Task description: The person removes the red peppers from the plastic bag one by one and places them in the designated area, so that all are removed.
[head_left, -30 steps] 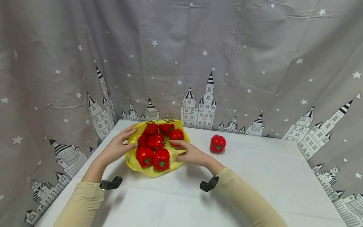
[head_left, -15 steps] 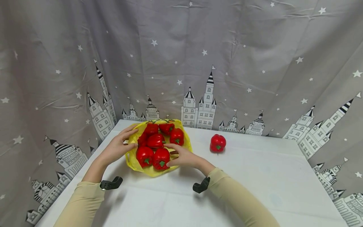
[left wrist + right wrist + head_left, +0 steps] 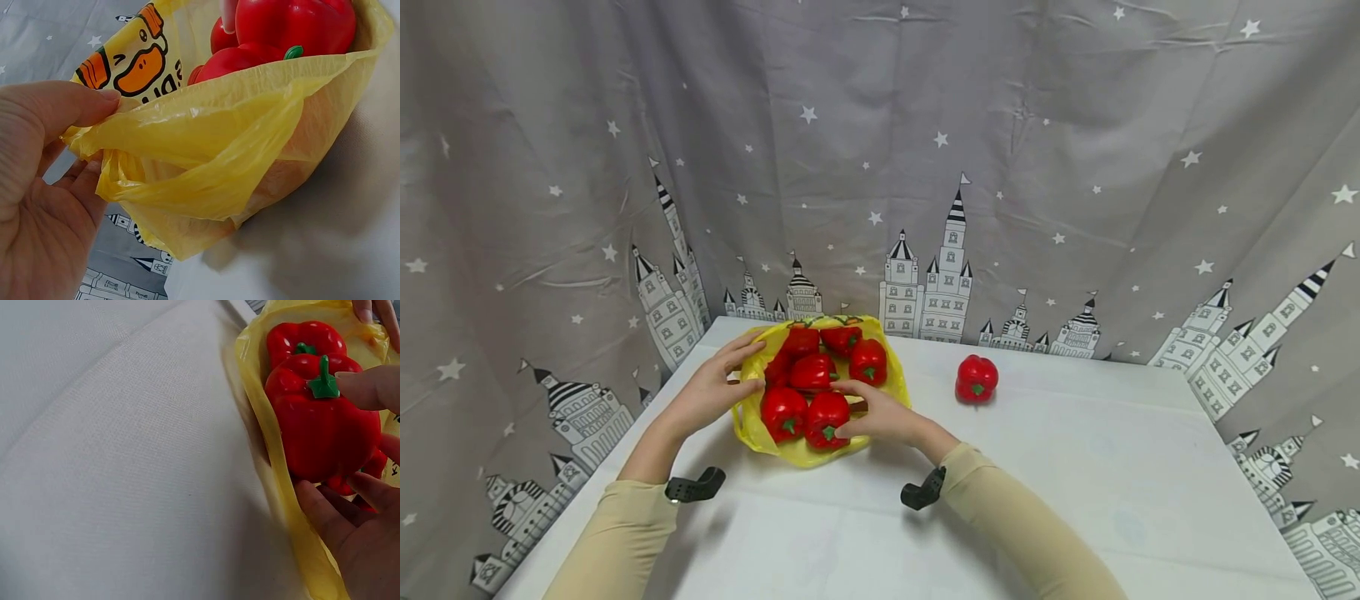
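Note:
A yellow plastic bag [image 3: 801, 457] lies spread wide on the table, with several red bell peppers inside. My left hand [image 3: 711, 387] pinches the bag's left rim; in the left wrist view the thumb presses the bunched yellow film against the fingers. At the bag's right side, my right hand [image 3: 887, 417] holds the front red bell pepper [image 3: 322, 425], thumb beside its green stem and fingers around its far side. That pepper still sits within the bag. Another pepper [image 3: 784, 414] is next to it on the left. The left fingertips are partly hidden behind the film.
A single red bell pepper [image 3: 977, 380] stands on the white table [image 3: 1112, 467], right of the bag. Behind the table hangs a grey curtain [image 3: 1045, 150] printed with castles and stars. A cartoon duck print [image 3: 140, 69] shows on the bag's inner side.
My right hand has moved left and slightly down, from the bag's right rim to the front pepper, and now grips it. The left hand has stayed on the rim.

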`<control>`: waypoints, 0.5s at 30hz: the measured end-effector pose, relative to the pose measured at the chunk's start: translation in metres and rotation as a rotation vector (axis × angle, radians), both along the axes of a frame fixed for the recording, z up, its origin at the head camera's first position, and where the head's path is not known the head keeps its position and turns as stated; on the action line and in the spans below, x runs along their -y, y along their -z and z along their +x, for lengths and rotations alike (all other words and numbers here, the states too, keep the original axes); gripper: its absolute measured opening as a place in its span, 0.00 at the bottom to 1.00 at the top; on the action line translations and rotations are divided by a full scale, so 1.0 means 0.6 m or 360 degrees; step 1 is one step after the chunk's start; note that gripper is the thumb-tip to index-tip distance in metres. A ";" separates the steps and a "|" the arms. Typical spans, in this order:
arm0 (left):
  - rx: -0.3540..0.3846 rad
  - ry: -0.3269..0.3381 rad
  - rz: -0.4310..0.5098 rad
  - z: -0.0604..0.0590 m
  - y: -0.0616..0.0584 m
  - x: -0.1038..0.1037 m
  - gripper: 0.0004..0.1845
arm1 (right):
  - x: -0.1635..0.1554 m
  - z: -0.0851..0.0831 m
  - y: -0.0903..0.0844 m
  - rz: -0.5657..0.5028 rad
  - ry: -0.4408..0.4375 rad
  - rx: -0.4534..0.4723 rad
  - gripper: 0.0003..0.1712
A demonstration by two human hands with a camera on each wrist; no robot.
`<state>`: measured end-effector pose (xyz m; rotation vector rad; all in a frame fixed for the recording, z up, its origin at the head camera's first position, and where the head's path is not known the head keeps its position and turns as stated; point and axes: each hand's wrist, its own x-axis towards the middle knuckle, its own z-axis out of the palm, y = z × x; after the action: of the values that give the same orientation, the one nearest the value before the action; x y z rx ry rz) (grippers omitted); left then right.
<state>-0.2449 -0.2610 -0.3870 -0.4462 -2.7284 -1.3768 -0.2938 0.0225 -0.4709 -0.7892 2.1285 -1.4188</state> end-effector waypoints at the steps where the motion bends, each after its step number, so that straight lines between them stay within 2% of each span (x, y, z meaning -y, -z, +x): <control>1: -0.0003 0.0002 0.0001 0.000 0.000 0.000 0.32 | 0.001 0.000 0.000 -0.0003 0.0003 0.0005 0.43; 9: -0.0013 0.0010 0.0009 0.001 0.001 0.000 0.32 | 0.006 -0.001 0.007 -0.0003 0.0012 0.0034 0.44; 15: -0.0028 0.0019 0.0002 0.001 0.002 0.002 0.32 | 0.009 -0.002 0.014 0.0088 0.0006 -0.0006 0.47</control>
<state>-0.2444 -0.2622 -0.3884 -0.4728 -2.7151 -1.3704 -0.2949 0.0168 -0.4794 -0.7675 2.1633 -1.3553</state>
